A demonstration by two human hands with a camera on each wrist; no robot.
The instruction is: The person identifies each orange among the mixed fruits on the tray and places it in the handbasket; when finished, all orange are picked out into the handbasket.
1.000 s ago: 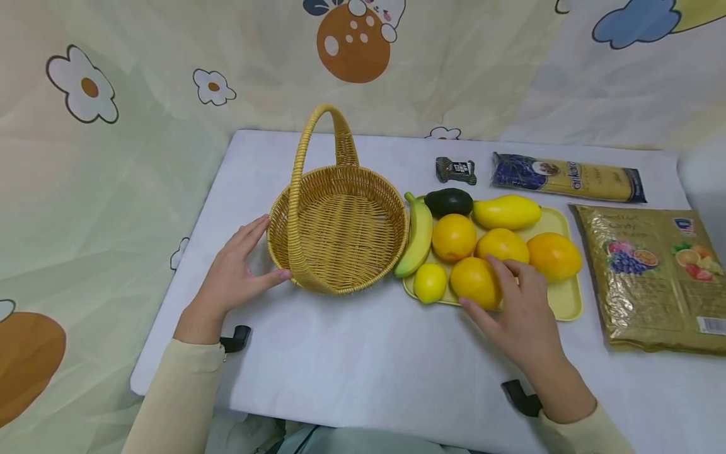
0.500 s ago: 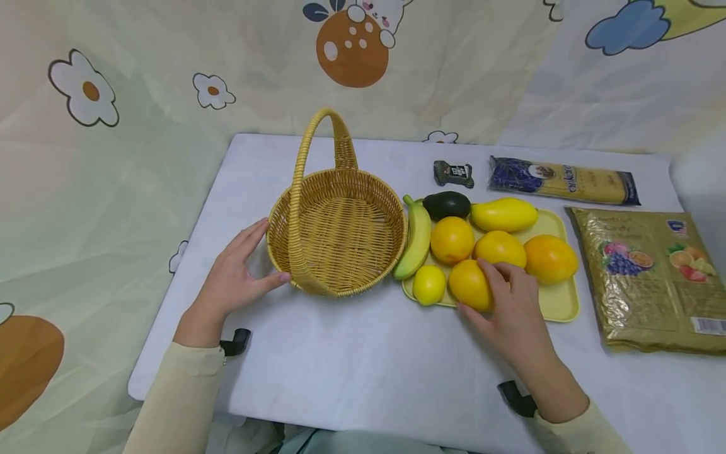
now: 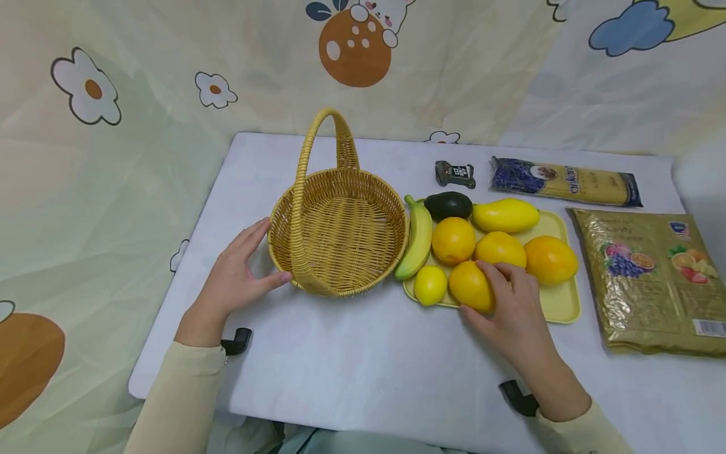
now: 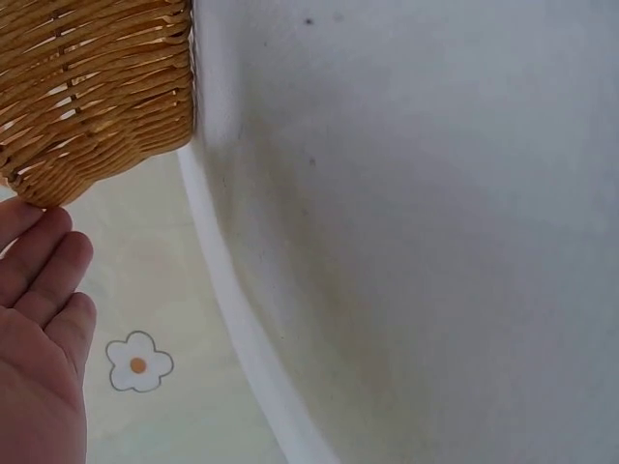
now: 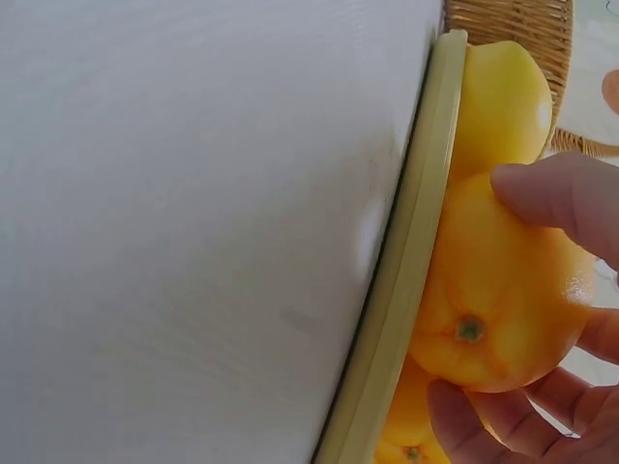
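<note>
My left hand (image 3: 235, 277) is at the left side of a round wicker basket (image 3: 348, 239) with a tall handle, fingers extended and fingertips on its wall. In the left wrist view the fingertips meet the woven side of the basket (image 4: 97, 97). My right hand (image 3: 513, 309) grips an orange (image 3: 469, 287) at the front of a yellow tray (image 3: 558, 309). From the right wrist view, the thumb lies on one side of this orange (image 5: 493, 280) and the fingers curl along the other. The lemon (image 3: 430, 285) sits just left of it.
The tray also bears a banana (image 3: 416, 239), an avocado (image 3: 448, 205), a yellow mango (image 3: 506, 214) and several orange fruits (image 3: 454, 240). Behind it lie a small dark packet (image 3: 455, 174) and a pasta bag (image 3: 567, 181). A gold candy bag (image 3: 652, 284) lies right.
The right hand has shifted slightly left, and its fingers have come farther over the orange. The left hand and basket have stayed in place.
</note>
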